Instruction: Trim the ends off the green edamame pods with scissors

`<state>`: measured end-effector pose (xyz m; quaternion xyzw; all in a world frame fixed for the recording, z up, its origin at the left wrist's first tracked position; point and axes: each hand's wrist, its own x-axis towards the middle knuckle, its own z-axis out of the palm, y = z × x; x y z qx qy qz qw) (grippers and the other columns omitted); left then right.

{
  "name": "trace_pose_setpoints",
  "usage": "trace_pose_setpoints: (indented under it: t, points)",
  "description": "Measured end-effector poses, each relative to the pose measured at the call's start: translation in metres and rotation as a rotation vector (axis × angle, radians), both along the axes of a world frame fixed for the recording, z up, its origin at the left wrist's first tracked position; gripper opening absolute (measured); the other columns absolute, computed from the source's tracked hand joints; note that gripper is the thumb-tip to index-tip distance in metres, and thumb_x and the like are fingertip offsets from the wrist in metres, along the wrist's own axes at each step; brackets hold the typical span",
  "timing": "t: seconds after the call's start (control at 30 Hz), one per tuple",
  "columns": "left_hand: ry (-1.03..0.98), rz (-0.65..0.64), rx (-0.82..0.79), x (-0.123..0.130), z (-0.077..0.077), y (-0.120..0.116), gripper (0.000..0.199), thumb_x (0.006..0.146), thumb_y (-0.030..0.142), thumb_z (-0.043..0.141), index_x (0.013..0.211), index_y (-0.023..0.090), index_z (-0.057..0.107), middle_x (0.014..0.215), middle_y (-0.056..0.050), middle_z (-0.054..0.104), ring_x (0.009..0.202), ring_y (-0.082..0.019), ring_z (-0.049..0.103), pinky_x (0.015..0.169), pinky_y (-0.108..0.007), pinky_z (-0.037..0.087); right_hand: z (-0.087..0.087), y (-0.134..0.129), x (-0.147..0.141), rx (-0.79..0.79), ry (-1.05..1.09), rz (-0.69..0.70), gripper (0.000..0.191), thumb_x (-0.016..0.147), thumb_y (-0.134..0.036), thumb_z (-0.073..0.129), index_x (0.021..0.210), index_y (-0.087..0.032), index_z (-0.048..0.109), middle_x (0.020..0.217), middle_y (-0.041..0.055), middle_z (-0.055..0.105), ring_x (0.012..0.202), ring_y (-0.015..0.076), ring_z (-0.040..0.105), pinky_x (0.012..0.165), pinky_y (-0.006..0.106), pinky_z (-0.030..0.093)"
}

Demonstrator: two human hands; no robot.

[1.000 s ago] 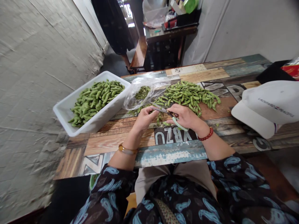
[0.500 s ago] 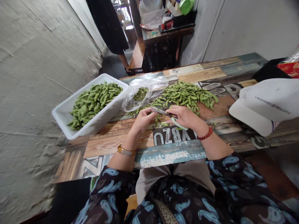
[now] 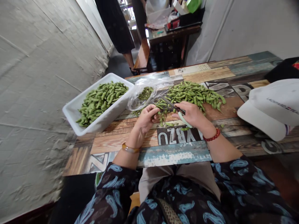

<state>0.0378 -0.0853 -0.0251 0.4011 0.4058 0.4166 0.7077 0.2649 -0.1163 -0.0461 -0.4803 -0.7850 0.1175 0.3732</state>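
My left hand (image 3: 146, 119) is pinched closed at the fingertips, where a bit of green pod shows; most of it is hidden by the fingers. In my right hand (image 3: 191, 114) is a pair of scissors (image 3: 184, 120) with pale green handles, its dark blades pointing up and left, apart from my left fingers. A heap of green edamame pods (image 3: 193, 93) lies just beyond my right hand. Loose pods and trimmed bits (image 3: 163, 116) are scattered between the hands. Beyond my left hand, a clear plastic bag (image 3: 135, 95) lies with small green scraps (image 3: 146, 93) in it.
A white plastic tub (image 3: 70, 119) with many pods stands at the left, near the wall. On the right of the patterned table (image 3: 173, 152) lies a white cap (image 3: 268, 105). Further back are a bench (image 3: 142, 56), a cluttered side table (image 3: 175, 34) and a standing person (image 3: 116, 28).
The scissors' blades have moved away from my left fingertips and now point further up. My hands have drawn slightly apart. The whole view has shifted a little, moving things rightward.
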Motion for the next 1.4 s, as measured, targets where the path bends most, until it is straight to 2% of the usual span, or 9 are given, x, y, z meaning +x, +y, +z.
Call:
trace_pose_setpoints:
  t: [0.1, 0.3, 0.43, 0.67, 0.8, 0.93, 1.23, 1.4]
  points:
    - [-0.068, 0.01, -0.012, 0.0, 0.0, 0.0, 0.036, 0.06, 0.027, 0.087, 0.081, 0.014, 0.06, 0.069, 0.004, 0.06, 0.047, -0.001, 0.044, 0.041, -0.014, 0.027, -0.002, 0.0, -0.002, 0.027, 0.034, 0.007, 0.033, 0.083, -0.039, 0.073, 0.109, -0.019, 0.069, 0.094, 0.0096, 0.069, 0.084, 0.0252, 0.067, 0.075, 0.037, 0.054]
    - [-0.186, 0.054, -0.045, 0.0, -0.003, 0.0, 0.034, 0.059, 0.02, 0.089, 0.081, 0.013, 0.065, 0.066, 0.003, 0.063, 0.061, -0.005, 0.061, 0.057, -0.014, 0.049, -0.001, -0.003, -0.007, 0.005, 0.028, 0.081, 0.042, 0.082, -0.041, 0.075, 0.115, -0.018, 0.067, 0.101, 0.0114, 0.068, 0.087, 0.0253, 0.067, 0.076, 0.037, 0.055]
    - [-0.199, 0.067, -0.043, 0.002, -0.002, -0.002, 0.036, 0.055, 0.018, 0.09, 0.078, 0.012, 0.063, 0.065, 0.001, 0.066, 0.061, -0.007, 0.065, 0.06, -0.014, 0.053, 0.0, -0.004, -0.009, -0.02, 0.025, 0.112, 0.049, 0.078, -0.043, 0.078, 0.119, -0.019, 0.065, 0.107, 0.0113, 0.066, 0.091, 0.0257, 0.067, 0.079, 0.038, 0.056]
    - [-0.162, 0.027, 0.016, 0.006, -0.002, -0.006, 0.036, 0.058, 0.022, 0.088, 0.079, 0.013, 0.061, 0.062, -0.001, 0.067, 0.055, -0.007, 0.063, 0.055, -0.015, 0.05, 0.006, -0.008, -0.012, -0.057, -0.007, 0.144, 0.052, 0.078, -0.039, 0.079, 0.124, -0.022, 0.062, 0.109, 0.0102, 0.064, 0.094, 0.0264, 0.065, 0.082, 0.04, 0.056]
    - [-0.098, 0.002, 0.036, 0.007, -0.003, -0.007, 0.034, 0.063, 0.025, 0.086, 0.083, 0.013, 0.061, 0.063, -0.001, 0.068, 0.056, -0.008, 0.063, 0.053, -0.015, 0.047, 0.006, -0.008, -0.013, -0.074, -0.016, 0.14, 0.052, 0.078, -0.039, 0.078, 0.124, -0.023, 0.061, 0.11, 0.0097, 0.063, 0.091, 0.0244, 0.065, 0.078, 0.038, 0.056]
    - [-0.078, 0.005, 0.06, 0.007, -0.001, -0.008, 0.036, 0.06, 0.025, 0.087, 0.081, 0.013, 0.06, 0.061, 0.001, 0.066, 0.052, -0.007, 0.059, 0.05, -0.016, 0.045, 0.003, -0.007, -0.013, -0.059, -0.035, 0.144, 0.051, 0.079, -0.04, 0.078, 0.123, -0.02, 0.061, 0.107, 0.0098, 0.062, 0.085, 0.0221, 0.062, 0.075, 0.035, 0.054]
    - [-0.118, 0.021, 0.032, 0.009, -0.001, -0.004, 0.035, 0.056, 0.024, 0.088, 0.074, 0.013, 0.061, 0.057, 0.004, 0.057, 0.043, -0.002, 0.042, 0.038, -0.013, 0.025, 0.005, -0.008, -0.015, -0.036, -0.067, 0.144, 0.035, 0.084, -0.034, 0.074, 0.112, -0.018, 0.061, 0.099, 0.0074, 0.061, 0.071, 0.0171, 0.056, 0.065, 0.03, 0.048]
    - [-0.09, 0.033, 0.029, 0.008, -0.001, -0.002, 0.036, 0.055, 0.027, 0.089, 0.073, 0.012, 0.061, 0.058, 0.004, 0.055, 0.042, -0.001, 0.038, 0.038, -0.013, 0.022, 0.005, -0.009, -0.014, -0.029, -0.109, 0.129, 0.032, 0.086, -0.034, 0.072, 0.112, -0.018, 0.062, 0.097, 0.0069, 0.062, 0.069, 0.0162, 0.056, 0.066, 0.029, 0.048]
